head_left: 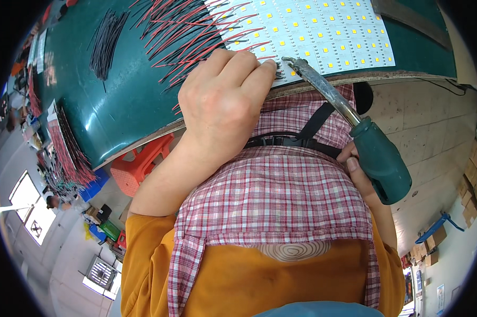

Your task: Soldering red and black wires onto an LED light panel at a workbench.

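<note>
At the near edge of the white LED board point(336, 39), my left hand point(214, 100) is closed, fingertips pinched together at the row of solder pads. Short wire ends show just past the fingertips, and red wire tips poke out on the hand's other side; the pinched part is hidden. My right hand point(359, 171) is partly behind the green handle of a soldering iron point(381, 158), its fingers curled around it. The iron's hooked tip is over the board's near edge, just right of my left fingertips. Red and black wires point(183, 37) fan out leftward from the board.
A bundle of black wires point(109, 45) lies on the green tabletop point(127, 111). Another wired strip point(69, 140) hangs at the table's left edge. A dark metal bar point(413, 24) lies across the board's far right corner. Below the table is a red stool point(138, 169).
</note>
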Demonstrator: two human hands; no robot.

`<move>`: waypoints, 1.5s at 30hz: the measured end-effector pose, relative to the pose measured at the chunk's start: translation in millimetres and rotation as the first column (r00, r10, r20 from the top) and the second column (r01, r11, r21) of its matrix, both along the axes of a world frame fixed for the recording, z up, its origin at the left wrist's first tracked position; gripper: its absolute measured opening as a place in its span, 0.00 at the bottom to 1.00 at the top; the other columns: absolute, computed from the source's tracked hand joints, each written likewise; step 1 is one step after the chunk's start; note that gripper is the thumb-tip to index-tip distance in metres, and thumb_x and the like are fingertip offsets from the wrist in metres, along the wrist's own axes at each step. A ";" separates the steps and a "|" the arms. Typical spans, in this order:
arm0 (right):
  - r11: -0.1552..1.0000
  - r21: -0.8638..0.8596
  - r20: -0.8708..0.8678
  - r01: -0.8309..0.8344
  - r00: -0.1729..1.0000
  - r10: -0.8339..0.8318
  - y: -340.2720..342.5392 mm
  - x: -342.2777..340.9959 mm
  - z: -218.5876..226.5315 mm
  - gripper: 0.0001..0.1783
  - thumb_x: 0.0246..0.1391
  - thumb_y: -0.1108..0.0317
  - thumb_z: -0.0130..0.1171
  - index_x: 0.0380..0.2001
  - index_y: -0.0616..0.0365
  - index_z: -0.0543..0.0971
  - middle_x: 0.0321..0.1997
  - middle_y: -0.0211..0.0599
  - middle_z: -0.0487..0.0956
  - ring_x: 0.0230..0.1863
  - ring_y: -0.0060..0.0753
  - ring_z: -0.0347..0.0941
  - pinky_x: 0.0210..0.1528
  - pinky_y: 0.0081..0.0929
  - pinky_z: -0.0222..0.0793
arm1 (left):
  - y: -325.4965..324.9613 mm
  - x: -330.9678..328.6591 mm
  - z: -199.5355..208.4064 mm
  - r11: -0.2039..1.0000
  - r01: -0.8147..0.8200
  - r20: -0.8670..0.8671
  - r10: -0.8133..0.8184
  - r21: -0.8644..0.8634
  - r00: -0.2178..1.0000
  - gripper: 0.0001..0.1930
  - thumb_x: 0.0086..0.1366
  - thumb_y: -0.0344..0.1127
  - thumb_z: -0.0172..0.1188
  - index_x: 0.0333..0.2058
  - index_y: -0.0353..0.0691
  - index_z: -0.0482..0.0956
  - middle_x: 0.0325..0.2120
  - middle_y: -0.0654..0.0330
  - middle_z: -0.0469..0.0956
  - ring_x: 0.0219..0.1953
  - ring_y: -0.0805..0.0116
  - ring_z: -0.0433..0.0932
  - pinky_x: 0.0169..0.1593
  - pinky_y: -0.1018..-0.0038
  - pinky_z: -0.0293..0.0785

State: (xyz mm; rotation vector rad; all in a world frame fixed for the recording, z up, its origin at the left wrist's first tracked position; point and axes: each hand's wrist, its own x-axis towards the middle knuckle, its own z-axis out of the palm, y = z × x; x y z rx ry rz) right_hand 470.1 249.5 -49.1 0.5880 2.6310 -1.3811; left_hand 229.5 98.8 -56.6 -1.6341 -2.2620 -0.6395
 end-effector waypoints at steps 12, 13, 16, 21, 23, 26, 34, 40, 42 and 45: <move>0.873 -0.415 0.042 0.257 0.964 -0.263 -5.8 -9.0 15.9 0.07 0.52 0.78 0.55 0.36 0.62 0.76 0.29 0.37 0.78 0.31 0.29 0.75 0.36 0.27 0.72 | -1.2 4.2 5.2 0.999 -0.003 -0.010 0.003 -0.038 1.000 0.10 0.43 0.30 0.59 0.29 0.43 0.80 0.24 0.66 0.72 0.28 0.69 0.73 0.27 0.75 0.70; 0.873 -0.415 0.040 0.256 0.964 -0.264 -6.1 -9.9 15.9 0.07 0.52 0.78 0.55 0.36 0.62 0.76 0.29 0.37 0.78 0.31 0.29 0.75 0.36 0.27 0.72 | -1.0 5.6 9.6 0.998 -0.016 0.044 0.019 -0.063 0.999 0.10 0.44 0.26 0.61 0.30 0.42 0.81 0.24 0.65 0.74 0.28 0.68 0.75 0.28 0.74 0.71; 0.881 -0.396 0.028 0.260 0.962 -0.271 -8.0 -13.5 15.1 0.05 0.53 0.78 0.55 0.34 0.62 0.77 0.29 0.37 0.79 0.32 0.30 0.76 0.36 0.27 0.72 | -0.6 2.5 13.5 0.999 -0.026 0.198 0.031 -0.026 0.980 0.11 0.46 0.22 0.63 0.31 0.41 0.81 0.24 0.64 0.76 0.28 0.66 0.75 0.29 0.73 0.72; 0.890 -0.369 0.072 0.267 0.963 -0.259 -9.1 -20.6 14.3 0.04 0.53 0.78 0.54 0.32 0.60 0.77 0.28 0.34 0.80 0.32 0.30 0.77 0.37 0.25 0.72 | 3.1 -6.8 11.4 0.997 -0.070 0.195 0.076 -0.042 0.978 0.11 0.47 0.20 0.62 0.31 0.39 0.81 0.24 0.62 0.76 0.28 0.64 0.74 0.30 0.73 0.71; 0.917 -0.333 0.030 0.217 0.975 -0.220 -5.7 -20.5 12.9 0.04 0.52 0.78 0.55 0.32 0.60 0.77 0.28 0.33 0.80 0.32 0.29 0.77 0.37 0.24 0.72 | 5.0 -5.2 11.4 0.998 -0.061 0.182 0.066 -0.036 0.981 0.11 0.47 0.20 0.62 0.31 0.40 0.82 0.24 0.63 0.76 0.28 0.64 0.74 0.30 0.73 0.71; 0.945 -0.277 0.003 0.177 0.983 -0.183 -5.1 -19.0 11.2 0.04 0.51 0.77 0.57 0.32 0.59 0.77 0.28 0.32 0.80 0.32 0.28 0.77 0.37 0.22 0.72 | 5.1 -6.1 10.5 0.998 -0.049 0.166 0.054 -0.031 0.985 0.12 0.45 0.20 0.63 0.31 0.41 0.82 0.24 0.63 0.76 0.28 0.65 0.74 0.29 0.73 0.72; 0.866 -0.395 0.072 0.305 0.951 -0.302 -2.2 -16.4 10.6 0.09 0.50 0.78 0.57 0.37 0.60 0.75 0.28 0.32 0.80 0.33 0.27 0.77 0.39 0.21 0.71 | 3.0 -6.6 2.5 0.999 -0.033 0.030 0.033 -0.021 0.999 0.10 0.43 0.29 0.60 0.29 0.43 0.81 0.24 0.67 0.73 0.30 0.70 0.74 0.27 0.76 0.71; 0.791 -0.497 0.085 0.357 0.927 -0.365 -8.1 -15.2 15.2 0.06 0.53 0.77 0.55 0.36 0.60 0.77 0.29 0.34 0.80 0.33 0.27 0.76 0.37 0.25 0.73 | 2.9 -4.0 1.5 0.999 -0.024 0.013 0.024 -0.021 1.000 0.10 0.44 0.29 0.60 0.29 0.43 0.80 0.24 0.67 0.73 0.29 0.70 0.73 0.26 0.77 0.71; 0.871 -0.388 0.124 0.299 0.954 -0.272 -6.4 -20.5 18.3 0.05 0.53 0.77 0.55 0.33 0.60 0.78 0.29 0.34 0.80 0.33 0.29 0.76 0.36 0.25 0.73 | 1.5 -2.7 2.4 0.999 -0.025 0.052 0.026 -0.036 0.998 0.10 0.44 0.27 0.60 0.30 0.43 0.80 0.25 0.66 0.73 0.29 0.68 0.73 0.27 0.75 0.71; 0.868 -0.394 0.107 0.303 0.953 -0.285 -6.4 -21.2 17.1 0.04 0.53 0.77 0.55 0.33 0.60 0.78 0.29 0.35 0.80 0.33 0.29 0.76 0.37 0.25 0.73 | 1.2 -8.4 8.9 1.000 -0.016 0.267 0.010 0.019 0.964 0.12 0.43 0.25 0.61 0.30 0.41 0.80 0.25 0.65 0.73 0.30 0.65 0.73 0.29 0.73 0.71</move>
